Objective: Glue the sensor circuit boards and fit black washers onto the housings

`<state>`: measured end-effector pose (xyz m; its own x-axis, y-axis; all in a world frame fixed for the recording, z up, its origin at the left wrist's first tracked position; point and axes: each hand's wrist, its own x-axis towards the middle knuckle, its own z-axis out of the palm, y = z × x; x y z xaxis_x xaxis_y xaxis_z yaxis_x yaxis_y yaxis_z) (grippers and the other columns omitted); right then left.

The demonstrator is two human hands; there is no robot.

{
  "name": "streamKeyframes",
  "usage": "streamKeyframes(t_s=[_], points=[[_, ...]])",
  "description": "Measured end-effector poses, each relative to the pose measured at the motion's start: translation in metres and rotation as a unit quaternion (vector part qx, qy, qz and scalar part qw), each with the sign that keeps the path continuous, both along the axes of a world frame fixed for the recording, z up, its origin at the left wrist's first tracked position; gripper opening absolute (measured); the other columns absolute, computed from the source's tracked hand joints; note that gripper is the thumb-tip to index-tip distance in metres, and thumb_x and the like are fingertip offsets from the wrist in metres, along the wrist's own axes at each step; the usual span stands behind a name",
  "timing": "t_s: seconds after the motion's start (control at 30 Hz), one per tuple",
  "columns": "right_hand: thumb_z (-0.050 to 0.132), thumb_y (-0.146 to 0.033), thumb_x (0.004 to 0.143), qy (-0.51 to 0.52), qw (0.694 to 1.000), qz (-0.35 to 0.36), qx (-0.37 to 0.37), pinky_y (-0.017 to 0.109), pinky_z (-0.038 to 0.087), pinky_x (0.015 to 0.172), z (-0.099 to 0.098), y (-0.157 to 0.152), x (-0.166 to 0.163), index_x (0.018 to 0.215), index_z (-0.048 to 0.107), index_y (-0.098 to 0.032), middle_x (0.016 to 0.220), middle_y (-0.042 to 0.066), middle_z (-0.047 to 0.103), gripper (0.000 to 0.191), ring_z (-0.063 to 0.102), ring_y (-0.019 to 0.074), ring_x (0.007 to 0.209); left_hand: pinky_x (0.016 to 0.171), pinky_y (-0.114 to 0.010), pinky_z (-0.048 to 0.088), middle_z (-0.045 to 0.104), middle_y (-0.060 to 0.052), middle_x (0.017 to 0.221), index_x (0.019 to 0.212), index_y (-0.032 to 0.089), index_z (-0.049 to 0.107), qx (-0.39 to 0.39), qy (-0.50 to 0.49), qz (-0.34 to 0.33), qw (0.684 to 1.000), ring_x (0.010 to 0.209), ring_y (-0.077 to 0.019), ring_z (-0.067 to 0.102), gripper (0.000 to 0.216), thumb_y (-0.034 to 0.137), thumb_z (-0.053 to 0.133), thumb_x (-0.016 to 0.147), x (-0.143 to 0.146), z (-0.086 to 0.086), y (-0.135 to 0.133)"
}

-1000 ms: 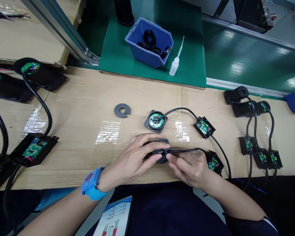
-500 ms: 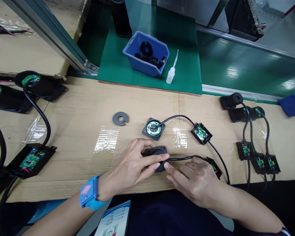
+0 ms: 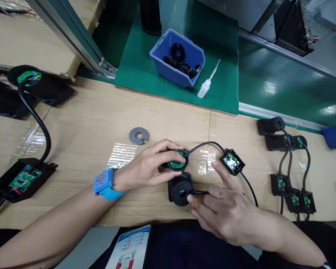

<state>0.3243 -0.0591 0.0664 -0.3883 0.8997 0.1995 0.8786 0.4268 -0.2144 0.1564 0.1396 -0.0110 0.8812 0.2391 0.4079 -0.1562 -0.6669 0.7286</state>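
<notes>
My left hand (image 3: 154,162) has its fingers closed around a black square housing with a round green circuit board (image 3: 176,163) inside. Just below it, a second black housing with a round slotted cap (image 3: 182,193) lies on the cardboard, wires showing in its opening. The thumb of my right hand (image 3: 224,205) touches that cap's edge by the black cable. Its index finger points away, apart from the thumb, while the other fingers curl over the cable. From the upper housing, a cable (image 3: 205,143) runs to a small black box with a circuit board (image 3: 232,162).
A grey slotted ring (image 3: 134,137) lies left of the housings. On the green mat (image 3: 221,37) stand a blue bin (image 3: 175,76) of black rings and a white dropper bottle (image 3: 204,89). Cabled assemblies (image 3: 292,200) lie at right; larger ones (image 3: 25,179) at left.
My left hand has left the lower housing and taken hold of the upper one. The right index finger has stretched out. The lower housing's cap is now uncovered. The camera view has shifted.
</notes>
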Motion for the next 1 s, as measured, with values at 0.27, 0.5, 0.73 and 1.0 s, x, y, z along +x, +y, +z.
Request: streamKeyframes(t_s=[0.27,0.5,0.73,1.0], points=[[0.060,-0.024,0.092,0.015,0.981,0.141,-0.132,0.063,0.019,0.128,0.012,0.051,0.028,0.074,0.072,-0.024,0.054,-0.008,0.056,0.022,0.051,0.0136,0.060,0.101,-0.034,0.061,0.070,-0.013,0.125,0.119,0.020,0.062,-0.017,-0.001,-0.018,1.000,0.121,-0.0226,0.069,0.029,0.026,0.073,0.093,-0.002,0.002,0.002],[0.065,-0.025,0.091,0.029,0.977,0.148,-0.148,0.059,0.025,0.127,0.013,0.054,0.029,0.078,0.074,-0.023,0.057,-0.006,0.060,0.016,0.053,0.0152,0.065,0.100,-0.035,0.062,0.066,-0.016,0.124,0.124,0.015,0.059,-0.003,0.003,0.046,0.999,0.120,-0.0235,0.069,0.037,0.026,0.074,0.092,-0.005,-0.002,-0.011],[0.060,-0.019,0.094,0.049,0.980,0.134,-0.139,0.061,0.016,0.130,0.010,0.040,0.029,0.088,0.077,-0.019,0.057,-0.006,0.057,0.018,0.046,0.0133,0.061,0.099,-0.037,0.064,0.061,-0.015,0.124,0.116,0.015,0.066,0.038,0.002,0.089,0.995,0.120,-0.0257,0.068,0.026,0.025,0.072,0.093,-0.005,-0.002,-0.024],[0.061,-0.018,0.094,0.052,0.985,0.109,-0.127,0.061,0.021,0.129,0.010,0.037,0.025,0.078,0.073,-0.021,0.057,-0.006,0.058,0.021,0.045,0.0125,0.059,0.099,-0.036,0.063,0.060,-0.016,0.123,0.115,0.014,0.068,0.040,0.015,0.105,0.994,0.119,-0.0251,0.067,0.024,0.023,0.072,0.093,-0.006,-0.001,-0.030]])
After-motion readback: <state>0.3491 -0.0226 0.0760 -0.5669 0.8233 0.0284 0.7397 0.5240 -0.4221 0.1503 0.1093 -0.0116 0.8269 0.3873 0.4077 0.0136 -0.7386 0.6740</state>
